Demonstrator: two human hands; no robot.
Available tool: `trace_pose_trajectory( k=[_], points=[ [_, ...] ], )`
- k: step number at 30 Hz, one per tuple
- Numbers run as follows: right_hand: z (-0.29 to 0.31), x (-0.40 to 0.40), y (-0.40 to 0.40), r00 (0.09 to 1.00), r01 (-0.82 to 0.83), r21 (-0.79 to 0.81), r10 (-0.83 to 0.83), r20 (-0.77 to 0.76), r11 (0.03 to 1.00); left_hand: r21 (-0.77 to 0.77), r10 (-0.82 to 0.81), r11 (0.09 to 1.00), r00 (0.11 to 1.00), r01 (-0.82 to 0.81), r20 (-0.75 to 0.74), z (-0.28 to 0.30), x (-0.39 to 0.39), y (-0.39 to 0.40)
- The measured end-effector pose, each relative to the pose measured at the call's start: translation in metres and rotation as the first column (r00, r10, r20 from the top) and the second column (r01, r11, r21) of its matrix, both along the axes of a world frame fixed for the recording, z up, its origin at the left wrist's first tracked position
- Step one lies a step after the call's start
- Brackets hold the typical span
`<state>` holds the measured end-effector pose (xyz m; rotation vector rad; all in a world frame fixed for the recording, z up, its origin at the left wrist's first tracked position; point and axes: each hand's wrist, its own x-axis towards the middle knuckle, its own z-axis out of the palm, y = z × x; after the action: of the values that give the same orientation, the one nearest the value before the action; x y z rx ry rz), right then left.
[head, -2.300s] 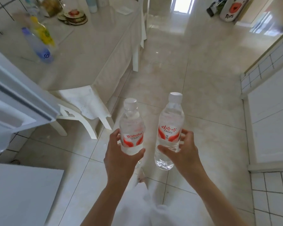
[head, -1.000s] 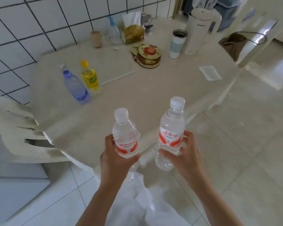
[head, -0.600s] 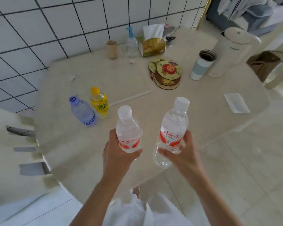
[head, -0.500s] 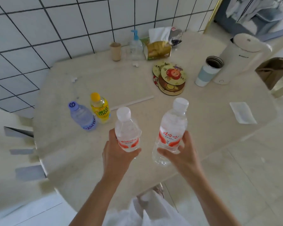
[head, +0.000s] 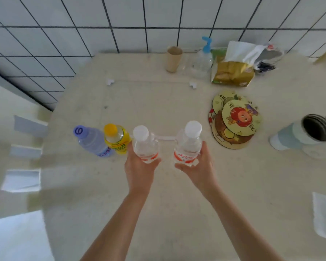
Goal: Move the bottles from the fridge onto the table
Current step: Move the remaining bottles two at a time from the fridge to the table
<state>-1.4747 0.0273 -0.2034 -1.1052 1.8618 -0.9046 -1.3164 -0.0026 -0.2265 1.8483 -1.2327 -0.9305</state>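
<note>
My left hand (head: 139, 166) grips a short clear water bottle (head: 144, 144) with a white cap and red label. A taller clear water bottle (head: 188, 142) of the same kind is gripped by my right hand (head: 198, 166). Both are upright over the beige table (head: 158, 194), side by side; whether their bases touch the top is hidden by my hands. Just left of them stand a yellow drink bottle (head: 116, 139) and a blue-capped water bottle (head: 91, 140). The fridge is out of view.
A stack of round cartoon coasters (head: 233, 121) lies to the right, and a pale blue tumbler (head: 301, 132) further right. A paper cup (head: 173, 58), pump bottle (head: 202, 61) and tissue pack (head: 233, 72) line the tiled wall. A white napkin (head: 324, 215) and a chair (head: 17, 157) flank the table.
I have come from the floor up to the table. Both hands have carried their bottles forward and down over the tabletop, next to the yellow and blue bottles.
</note>
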Motion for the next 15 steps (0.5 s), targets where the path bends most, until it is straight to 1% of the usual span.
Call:
trace_pose_trajectory(
  k=[2,5,9,15],
  points=[
    [-0.008,-0.004,-0.016,0.999,-0.047,-0.004,0.047,-0.009,0.999,-0.023,0.049,0.999,0.999,-0.049,-0.005,-0.006,-0.006,-0.008],
    [-0.020,-0.009,-0.037,0.992,-0.128,-0.004,0.128,-0.004,0.992,-0.039,0.077,0.996,0.997,-0.077,0.009,-0.016,-0.011,-0.018],
    [-0.034,-0.013,-0.056,0.978,-0.208,0.001,0.208,0.016,0.978,-0.022,0.062,0.998,0.998,-0.063,-0.015,-0.029,-0.013,-0.028],
    [-0.053,-0.016,-0.065,0.974,-0.226,0.036,0.225,0.022,0.973,-0.016,-0.002,1.000,1.000,0.002,0.003,-0.038,-0.010,-0.031]
  ],
)
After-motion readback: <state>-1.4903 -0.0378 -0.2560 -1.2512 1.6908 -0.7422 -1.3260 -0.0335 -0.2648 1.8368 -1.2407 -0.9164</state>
